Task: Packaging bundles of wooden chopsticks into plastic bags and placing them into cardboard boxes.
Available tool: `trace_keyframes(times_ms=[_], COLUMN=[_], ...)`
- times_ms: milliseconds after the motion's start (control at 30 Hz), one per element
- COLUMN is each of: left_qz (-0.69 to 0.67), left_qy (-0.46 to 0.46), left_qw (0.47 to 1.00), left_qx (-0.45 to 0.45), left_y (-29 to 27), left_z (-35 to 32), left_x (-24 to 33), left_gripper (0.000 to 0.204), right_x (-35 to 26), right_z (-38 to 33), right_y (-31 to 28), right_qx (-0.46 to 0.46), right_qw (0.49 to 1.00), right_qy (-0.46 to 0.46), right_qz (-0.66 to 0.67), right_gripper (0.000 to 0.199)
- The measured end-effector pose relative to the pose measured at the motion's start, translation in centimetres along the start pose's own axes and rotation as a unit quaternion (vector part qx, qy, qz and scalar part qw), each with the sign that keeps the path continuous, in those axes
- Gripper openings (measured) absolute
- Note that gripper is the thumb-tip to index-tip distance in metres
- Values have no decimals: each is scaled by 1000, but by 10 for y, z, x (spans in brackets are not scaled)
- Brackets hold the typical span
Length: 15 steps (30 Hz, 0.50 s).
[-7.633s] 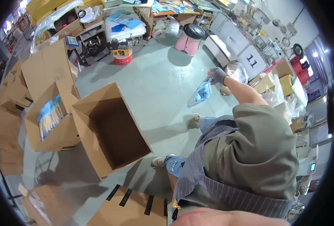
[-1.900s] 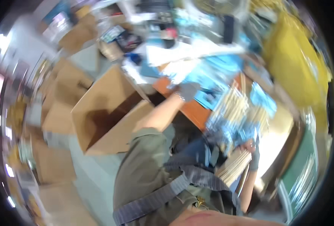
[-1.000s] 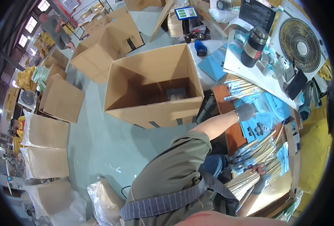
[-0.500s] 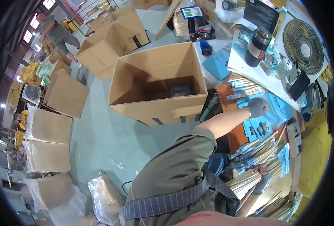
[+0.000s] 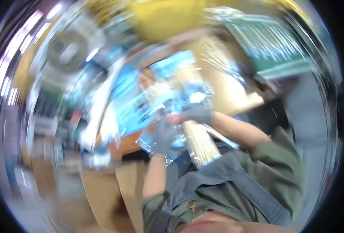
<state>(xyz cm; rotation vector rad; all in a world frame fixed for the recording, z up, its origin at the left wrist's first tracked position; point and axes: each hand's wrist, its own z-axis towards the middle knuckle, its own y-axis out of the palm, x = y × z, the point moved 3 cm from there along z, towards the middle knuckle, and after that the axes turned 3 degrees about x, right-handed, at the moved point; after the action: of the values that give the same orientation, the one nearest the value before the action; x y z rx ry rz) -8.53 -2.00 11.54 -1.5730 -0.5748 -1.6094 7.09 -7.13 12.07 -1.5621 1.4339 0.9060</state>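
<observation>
Both gloved hands are close together over the worktable, and the picture is smeared by motion. My right hand (image 5: 197, 113) is closed around a bundle of thin pale wooden sticks (image 5: 201, 143), which slants down toward my apron. Just beside it, my left hand (image 5: 164, 132) points up at the table, with its fingers too blurred to read. Shiny clear plastic packaging (image 5: 146, 141) shows at that hand's edge. Beyond the hands lie more pale sticks (image 5: 187, 77) with clear and blue wrapping. Blue flat packages (image 5: 127, 97) cover the table on the left.
A brown cardboard box (image 5: 102, 190) stands at the lower left. A round fan (image 5: 67, 52) is at the upper left. Far off are a yellow sack (image 5: 166, 17) and, at the upper right, a green tray-like surface with wrapped items (image 5: 269, 46).
The view has swung right toward the worktable. My left hand has come back from the blue packages to beside my right hand, and the sticks now lie in front of my apron.
</observation>
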Motion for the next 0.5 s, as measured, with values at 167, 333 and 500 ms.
trace_keyframes(times_ms=[167,333,500], left_qz=[233,36,136], left_qy=[1,0,0], left_qw=[959,992,991], left_qx=[-164,-118,-8], left_y=[36,90,115], left_z=[11,26,13], left_x=[39,60,78], left_gripper=[18,22,41], right_x=[64,45,63], right_z=[-9,-84,-108], right_y=[-33,-61,-83], right_qx=[82,154,155], right_qw=[961,941,945], right_qy=[-263,-214,-267], right_qz=[1,214,110], right_gripper=[49,33,24])
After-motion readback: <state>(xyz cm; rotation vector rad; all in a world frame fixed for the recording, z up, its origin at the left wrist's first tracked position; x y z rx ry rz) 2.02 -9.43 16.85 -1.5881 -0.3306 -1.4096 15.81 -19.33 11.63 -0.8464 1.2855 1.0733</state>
